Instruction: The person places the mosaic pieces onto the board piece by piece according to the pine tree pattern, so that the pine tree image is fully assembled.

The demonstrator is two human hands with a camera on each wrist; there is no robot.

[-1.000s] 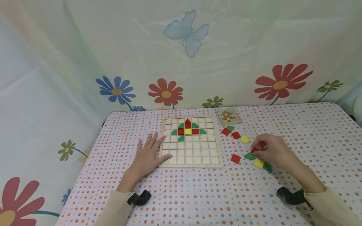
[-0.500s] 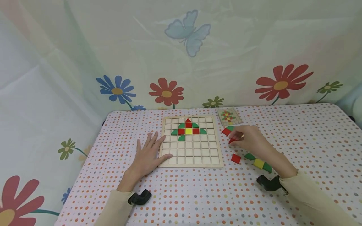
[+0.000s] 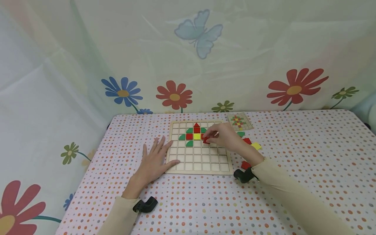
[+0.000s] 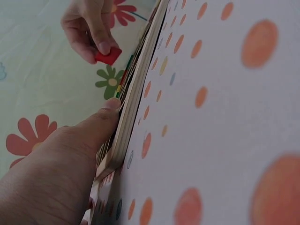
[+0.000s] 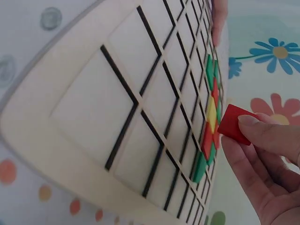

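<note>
My right hand (image 3: 223,135) pinches a red square tile (image 5: 236,124) between thumb and fingers, over the wooden grid board (image 3: 198,167). The tile is close above the board, right of the yellow square tile (image 3: 197,136) in the head view. Red and green tiles form a pattern around that yellow tile, topped by a red triangle tile (image 3: 196,125). Part of the pattern's right side is hidden behind my right hand. My left hand (image 3: 152,161) lies with spread fingers at the board's left edge, its thumb (image 4: 101,123) touching the rim.
A pattern card (image 3: 240,121) lies beyond the board's right corner. Loose tiles lie right of the board, among them a yellow square (image 3: 256,146), a red one (image 3: 247,141) and a green piece (image 3: 241,133). My right forearm covers others. A printed curtain hangs behind the table.
My right hand has picked up the red tile from the loose pieces on the right and carried it left over the board. My left hand has stayed at the board's edge.
</note>
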